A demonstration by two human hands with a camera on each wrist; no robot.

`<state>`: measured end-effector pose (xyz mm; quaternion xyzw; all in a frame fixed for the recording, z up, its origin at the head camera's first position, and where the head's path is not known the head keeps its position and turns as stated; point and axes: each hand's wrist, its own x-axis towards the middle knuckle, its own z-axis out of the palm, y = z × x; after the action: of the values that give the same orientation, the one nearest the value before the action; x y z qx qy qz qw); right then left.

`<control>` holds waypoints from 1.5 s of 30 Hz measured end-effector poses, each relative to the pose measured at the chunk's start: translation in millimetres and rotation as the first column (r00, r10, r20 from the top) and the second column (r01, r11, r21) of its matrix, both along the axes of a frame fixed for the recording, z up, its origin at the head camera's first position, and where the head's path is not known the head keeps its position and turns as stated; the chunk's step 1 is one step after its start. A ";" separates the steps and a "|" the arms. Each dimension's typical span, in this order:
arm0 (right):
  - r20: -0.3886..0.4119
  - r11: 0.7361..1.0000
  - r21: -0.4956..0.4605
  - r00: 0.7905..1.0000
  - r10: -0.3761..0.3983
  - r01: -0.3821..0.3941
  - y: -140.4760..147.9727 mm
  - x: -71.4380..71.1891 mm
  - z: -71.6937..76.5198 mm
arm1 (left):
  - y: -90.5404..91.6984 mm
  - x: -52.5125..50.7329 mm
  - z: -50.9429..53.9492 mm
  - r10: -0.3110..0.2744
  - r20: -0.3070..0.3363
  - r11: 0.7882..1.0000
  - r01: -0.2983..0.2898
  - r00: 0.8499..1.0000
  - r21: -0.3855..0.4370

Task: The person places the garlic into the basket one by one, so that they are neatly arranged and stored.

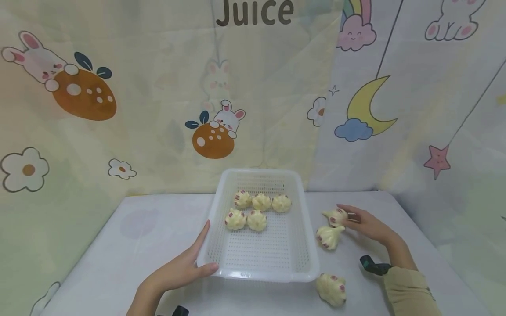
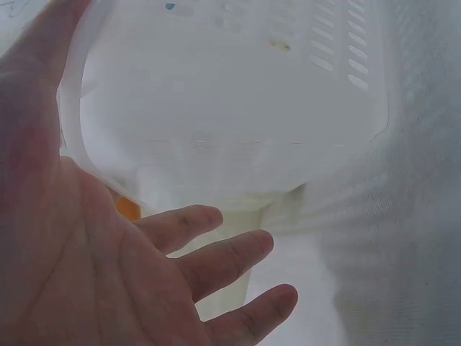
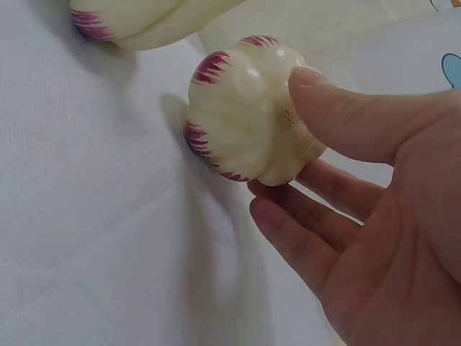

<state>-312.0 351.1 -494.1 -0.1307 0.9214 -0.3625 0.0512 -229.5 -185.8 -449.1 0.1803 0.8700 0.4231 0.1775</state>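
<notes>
A white plastic basket (image 1: pixel 284 245) with perforated sides holds several garlic bulbs (image 1: pixel 257 220) in two rows. At its front left corner my left hand (image 1: pixel 179 267) rests with thumb and forefinger against the rim. The left wrist view shows the other fingers (image 2: pixel 227 263) extended and apart beside the basket wall. To the right of the basket, my right hand (image 1: pixel 367 224) pinches a purple-streaked garlic bulb (image 3: pixel 245 108) between thumb and fingers. Close beside it lies another garlic bulb (image 1: pixel 329 238).
One more garlic bulb (image 1: pixel 331 289) lies by the basket's front right corner. A white cloth covers the table (image 1: pixel 158 237). Behind it hangs a printed curtain (image 1: pixel 158 109). A dark device (image 1: pixel 373 266) sits at my right wrist.
</notes>
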 end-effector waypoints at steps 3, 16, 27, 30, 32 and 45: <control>-0.021 1.000 -0.014 1.000 -0.001 0.000 -0.1 -0.9 -1.6 | -0.3 0.8 -0.7 -0.002 -0.008 1.000 0.002 1.000 -0.004; -0.109 0.999 0.001 0.993 -0.034 0.035 -6.4 -0.7 2.1 | -0.4 -2.7 -2.2 0.011 0.019 1.000 -0.011 1.000 -0.002; -0.115 0.998 0.016 0.992 -0.053 0.055 -4.8 -3.6 -1.5 | 0.2 -1.7 -1.1 0.010 0.023 1.000 -0.010 1.000 0.008; -0.132 0.998 0.006 0.989 -0.064 0.065 -4.9 -4.6 -4.4 | -0.2 -1.4 -1.4 0.007 0.017 1.000 -0.007 1.000 0.004; -0.142 0.997 0.008 0.987 -0.072 0.074 -4.9 -5.0 -5.3 | -0.2 -1.4 -1.8 0.010 0.020 1.000 -0.010 1.000 0.003; -0.147 0.989 0.036 0.979 -0.139 0.145 -6.3 -4.8 -7.3 | 0.4 -4.4 -6.0 0.042 0.042 0.999 -0.042 0.998 0.006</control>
<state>-316.8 344.8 -501.5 -0.0892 0.9378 -0.3334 -0.0385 -233.8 -185.4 -455.1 0.1538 0.8682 0.4335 0.1859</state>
